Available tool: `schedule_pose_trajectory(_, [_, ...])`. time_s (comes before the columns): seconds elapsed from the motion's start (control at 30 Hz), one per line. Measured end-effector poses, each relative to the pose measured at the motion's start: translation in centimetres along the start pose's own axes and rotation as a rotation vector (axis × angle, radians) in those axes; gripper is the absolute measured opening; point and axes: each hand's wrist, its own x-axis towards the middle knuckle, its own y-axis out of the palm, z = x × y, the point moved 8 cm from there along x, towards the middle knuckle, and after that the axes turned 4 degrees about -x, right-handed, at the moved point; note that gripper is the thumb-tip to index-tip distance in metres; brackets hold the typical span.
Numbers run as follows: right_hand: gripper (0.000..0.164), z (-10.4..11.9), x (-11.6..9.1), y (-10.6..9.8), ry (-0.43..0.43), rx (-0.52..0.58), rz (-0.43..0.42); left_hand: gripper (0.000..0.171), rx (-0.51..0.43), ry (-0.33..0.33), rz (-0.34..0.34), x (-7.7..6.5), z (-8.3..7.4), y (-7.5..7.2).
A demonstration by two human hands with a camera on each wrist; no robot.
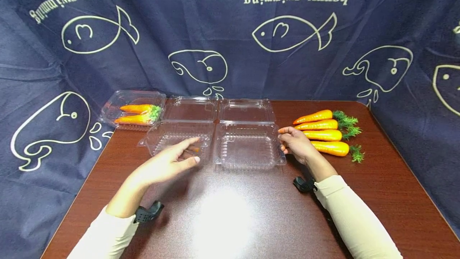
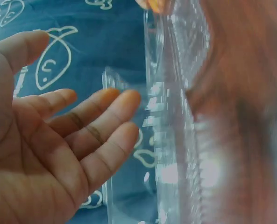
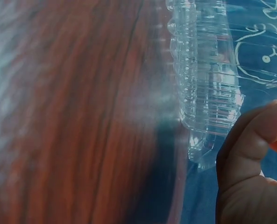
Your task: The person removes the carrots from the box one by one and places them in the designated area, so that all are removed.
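Two clear plastic clamshell boxes stand side by side with lids raised at the back: a left box [image 1: 158, 137] and a right box [image 1: 248, 145]. My left hand [image 1: 165, 167] hovers at the left box's front right corner, fingers spread and palm bare in the left wrist view. At the right box's right edge is my right hand [image 1: 300, 145], fingers loosely bent with nothing visible in them; whether they touch the rim is hidden. Just beyond that hand, several orange toy carrots [image 1: 330, 148] with green tops lie in a column.
A closed clear box [image 1: 108, 111] with two carrots [image 1: 134, 119] inside stands at the table's back left corner. A dark blue cloth [image 1: 230, 31] with fish and whale drawings hangs behind the brown table [image 1: 287, 219]. Glare brightens the table's front.
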Motion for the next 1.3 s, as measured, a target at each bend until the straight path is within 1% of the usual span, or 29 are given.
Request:
schedule_pose_trajectory(0.03, [0.026,0.0,0.0,0.0,0.0,0.004,-0.004,0.06,-0.016,-0.011,0.008,0.0,0.1,-0.5])
schedule_pose_trajectory(0.07, [0.026,0.0,0.1,-0.1,0.001,0.009,-0.009,0.059,-0.01,-0.022,0.011,0.1,0.2,-0.9])
schedule_pose_trajectory(0.13, [0.024,0.0,0.2,-0.1,0.001,0.015,-0.018,0.059,0.004,-0.044,0.026,0.1,0.5,-1.1])
schedule_pose_trajectory(0.23, [0.024,0.1,0.3,0.0,0.003,0.016,-0.018,0.06,0.016,-0.074,0.049,0.0,1.3,-0.7])
schedule_pose_trajectory(0.4, [0.024,-0.1,0.6,0.3,0.003,0.017,-0.014,0.06,0.032,-0.101,0.059,-0.1,2.2,0.0])
schedule_pose_trajectory(0.53, [0.025,-0.3,0.7,0.3,0.007,0.035,-0.017,0.058,0.052,-0.086,0.094,-0.1,2.5,0.5])
schedule_pose_trajectory(0.73, [0.022,-0.3,0.8,0.5,0.006,0.062,-0.021,0.051,0.056,-0.038,0.192,-0.3,2.5,0.7])
schedule_pose_trajectory(0.8, [0.021,-0.3,0.9,0.6,0.007,0.074,-0.021,0.049,0.053,-0.032,0.218,-0.4,2.4,0.3])
schedule_pose_trajectory(0.87, [0.022,-0.3,0.8,0.6,0.012,0.082,-0.023,0.046,0.064,-0.025,0.213,-0.4,2.2,-0.8])
schedule_pose_trajectory(0.93, [0.022,-0.2,0.8,0.6,0.017,0.089,-0.025,0.043,0.097,-0.026,0.167,-0.2,2.3,-2.7])
schedule_pose_trajectory(0.97, [0.021,-0.2,0.8,0.7,0.018,0.094,-0.025,0.041,0.129,-0.03,0.126,0.0,2.4,-3.9])
schedule_pose_trajectory(1.0, [0.021,-0.2,0.8,0.7,0.021,0.099,-0.024,0.039,0.165,-0.029,0.077,0.2,2.6,-5.3])
schedule_pose_trajectory(1.1, [0.018,-0.2,0.9,0.7,0.027,0.12,-0.027,0.033,0.287,-0.047,-0.098,0.7,3.6,-9.6])
schedule_pose_trajectory(1.17, [0.017,-0.3,0.9,0.7,0.03,0.13,-0.025,0.032,0.376,-0.056,-0.214,0.9,4.3,-12.2])
schedule_pose_trajectory(1.23, [0.017,-0.3,0.9,0.8,0.032,0.129,-0.024,0.033,0.443,-0.061,-0.322,0.9,5.1,-14.2])
schedule_pose_trajectory(1.3, [0.018,-0.3,0.9,0.9,0.031,0.113,-0.016,0.036,0.495,-0.074,-0.402,0.8,5.9,-15.8])
